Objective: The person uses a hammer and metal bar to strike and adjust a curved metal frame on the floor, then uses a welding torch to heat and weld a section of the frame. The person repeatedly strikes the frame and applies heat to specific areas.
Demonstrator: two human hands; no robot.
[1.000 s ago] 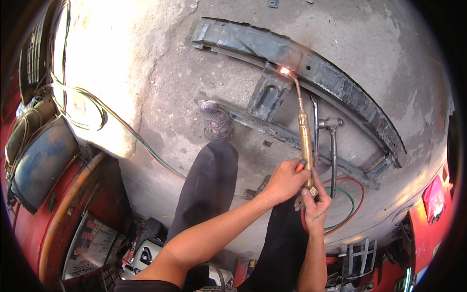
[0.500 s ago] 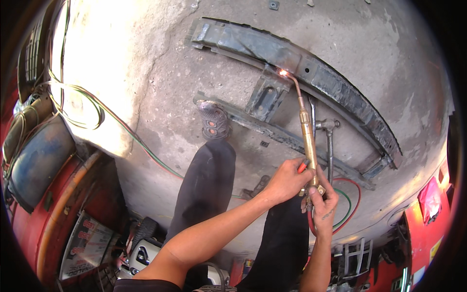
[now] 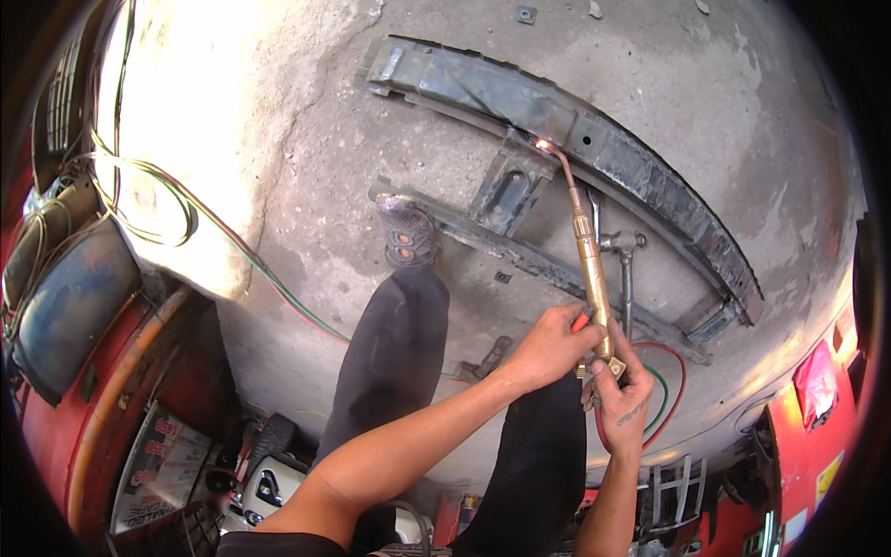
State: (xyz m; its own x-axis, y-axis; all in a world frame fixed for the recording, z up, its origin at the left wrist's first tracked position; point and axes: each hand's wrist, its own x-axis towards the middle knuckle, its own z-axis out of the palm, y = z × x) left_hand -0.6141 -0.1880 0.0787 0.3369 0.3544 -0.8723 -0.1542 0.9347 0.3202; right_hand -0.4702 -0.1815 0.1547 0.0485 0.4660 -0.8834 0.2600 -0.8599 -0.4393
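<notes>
My right hand is closed round the valve end of a brass gas torch, which slants up and away from me. Its bent copper tip glows at a small flame, by the near edge of a curved dark metal beam. A flat bracket joins the beam there to a long thin bar. My left hand is closed beside the torch's valves, holding a small orange-red lighter; its fingertips touch the torch body.
A hammer lies right of the torch. Red and green hoses loop behind my right hand, and more hose trails at left. My shoe rests by the thin bar. Red bodywork stands at far left.
The view has shifted slightly. The glow at the torch tip looks a little smaller, and both hands keep nearly the same grip and place.
</notes>
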